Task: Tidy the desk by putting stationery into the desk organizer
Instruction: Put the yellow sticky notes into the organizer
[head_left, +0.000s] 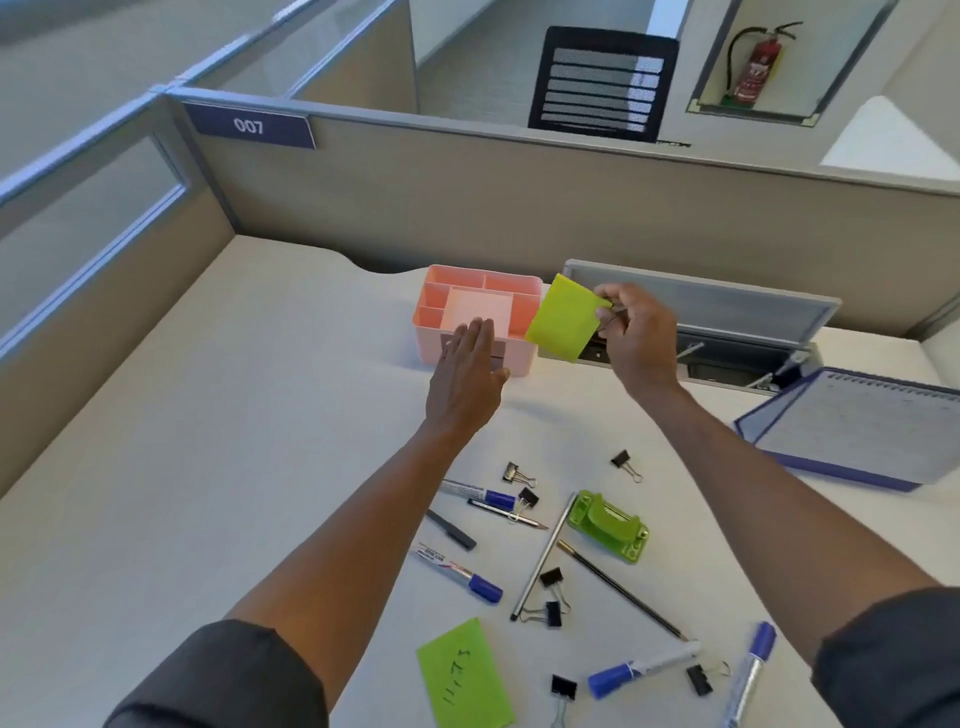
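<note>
- The pink organizer (475, 317) stood at the centre of the frame on the white desk (208, 441), a pale pad lying in its big middle compartment
- The left hand (467, 376) lay flat, fingers straight and together, against the organizer's front wall
- The right hand (636, 332) pinched a yellow-green pad of sticky notes (563, 317) by its corner, held tilted in the air just right of the organizer's rim
- In the lower middle of the frame lay blue-capped markers (460, 571), black binder clips (553, 613), a pencil (621, 590), a green hole punch (608, 525) and a green note (462, 675)
- A blue notebook (857, 426) sat at the right edge
</note>
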